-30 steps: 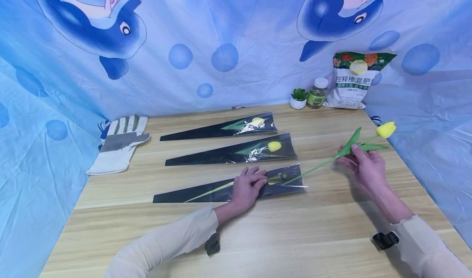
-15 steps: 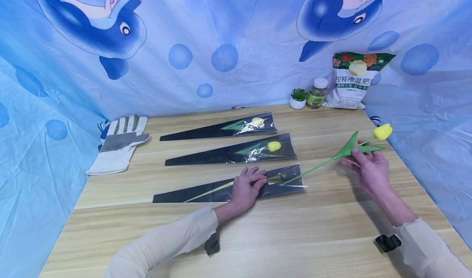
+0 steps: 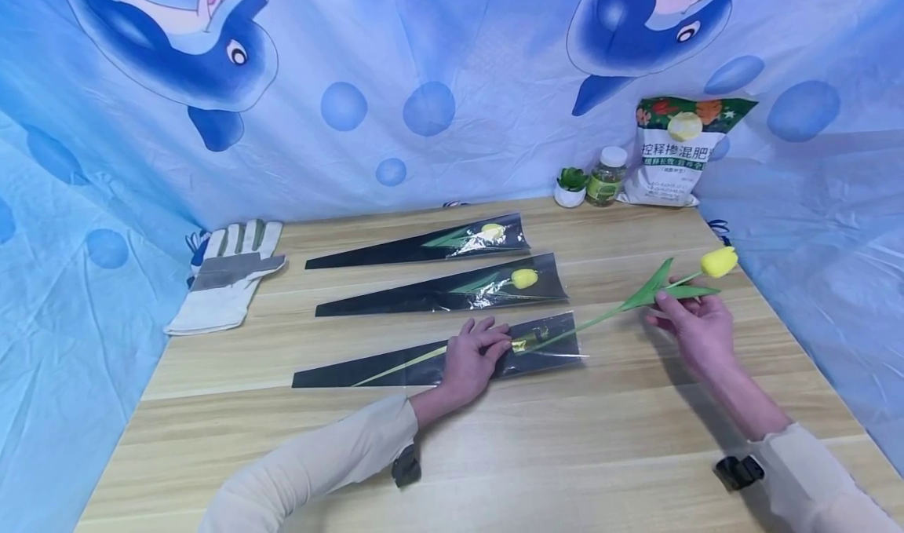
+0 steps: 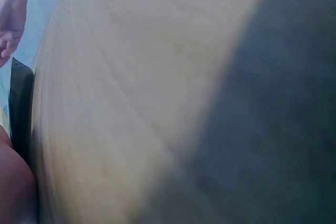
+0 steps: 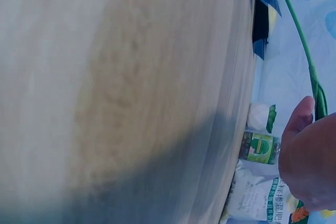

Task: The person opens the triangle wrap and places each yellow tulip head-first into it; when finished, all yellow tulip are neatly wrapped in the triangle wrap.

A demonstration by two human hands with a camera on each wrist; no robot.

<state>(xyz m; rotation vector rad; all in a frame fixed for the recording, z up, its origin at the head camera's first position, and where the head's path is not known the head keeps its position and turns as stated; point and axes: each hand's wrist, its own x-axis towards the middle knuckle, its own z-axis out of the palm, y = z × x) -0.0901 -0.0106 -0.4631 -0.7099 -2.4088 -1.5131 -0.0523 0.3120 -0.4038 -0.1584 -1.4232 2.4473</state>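
Observation:
My right hand (image 3: pixel 699 325) pinches a yellow artificial tulip (image 3: pixel 719 262) by its stem and green leaves, just below the bloom. The tulip's long green stem slants down to the left, its lower end inside the wide mouth of the nearest black flower sleeve (image 3: pixel 544 333), which has a clear film front. My left hand (image 3: pixel 469 360) lies across this sleeve, thumb and index finger pinching its film near the mouth. A pale yellow strip (image 3: pixel 402 368) shows along the sleeve's narrow part. In the right wrist view the green stem (image 5: pixel 299 27) rises beyond the thumb.
Behind lie two more sleeves, a middle one (image 3: pixel 395 298) and a far one (image 3: pixel 374 255), each holding a yellow tulip. White-and-grey work gloves (image 3: pixel 229 274) rest at left. A potted succulent (image 3: pixel 570 188), a lidded jar (image 3: pixel 606 178) and a fertilizer bag (image 3: pixel 671 156) stand back right.
My right hand has moved left with the tulip, and the stem's end has slid further into the nearest sleeve. The left hand has kept its place.

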